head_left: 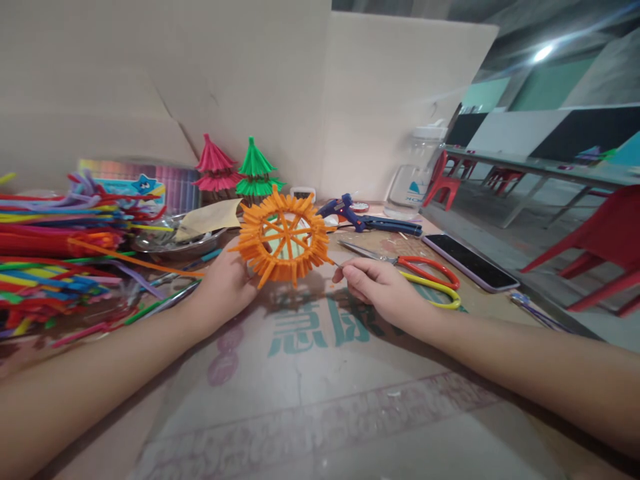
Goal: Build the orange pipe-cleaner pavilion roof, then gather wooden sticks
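My left hand (225, 283) grips the lower left rim of an orange wheel-shaped craft (283, 237) made of folded strips with spokes, holding it upright above the table. My right hand (373, 283) is closed in a pinch at the craft's lower right edge, on a thin orange strand that I can barely make out. A pink paper tree (215, 167) and a green paper tree (256, 170) stand behind the craft.
A heap of coloured pipe cleaners (55, 247) fills the left side, beside a metal dish (173, 243). Scissors with red and yellow handles (425, 273), a blue glue gun (367, 217) and a phone (470, 261) lie to the right. Cardboard walls (150, 87) stand behind; red chairs (605, 247) are at right.
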Available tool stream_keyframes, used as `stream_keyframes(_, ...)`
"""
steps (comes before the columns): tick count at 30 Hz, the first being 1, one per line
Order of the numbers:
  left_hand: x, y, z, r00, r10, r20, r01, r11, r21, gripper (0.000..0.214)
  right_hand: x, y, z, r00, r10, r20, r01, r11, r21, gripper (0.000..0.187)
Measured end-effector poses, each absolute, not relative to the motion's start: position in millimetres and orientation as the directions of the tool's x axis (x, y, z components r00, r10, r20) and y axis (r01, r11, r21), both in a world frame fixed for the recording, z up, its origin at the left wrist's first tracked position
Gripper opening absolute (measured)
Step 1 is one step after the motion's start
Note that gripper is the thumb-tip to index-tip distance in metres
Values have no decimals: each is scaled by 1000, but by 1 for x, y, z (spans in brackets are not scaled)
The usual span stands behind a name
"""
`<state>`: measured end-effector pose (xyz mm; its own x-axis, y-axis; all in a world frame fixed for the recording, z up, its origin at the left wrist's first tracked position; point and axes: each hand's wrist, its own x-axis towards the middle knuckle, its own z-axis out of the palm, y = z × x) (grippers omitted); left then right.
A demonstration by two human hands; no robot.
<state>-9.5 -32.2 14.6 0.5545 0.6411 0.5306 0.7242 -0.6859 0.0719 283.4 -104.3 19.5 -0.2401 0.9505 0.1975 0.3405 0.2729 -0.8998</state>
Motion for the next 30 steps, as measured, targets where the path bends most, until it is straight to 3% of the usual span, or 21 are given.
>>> stream_keyframes(30, -7, -34, 17, 545, 658, 520, 728, -679, 96, 31, 284, -104, 22, -254, 950, 182, 307, 258, -916, 49)
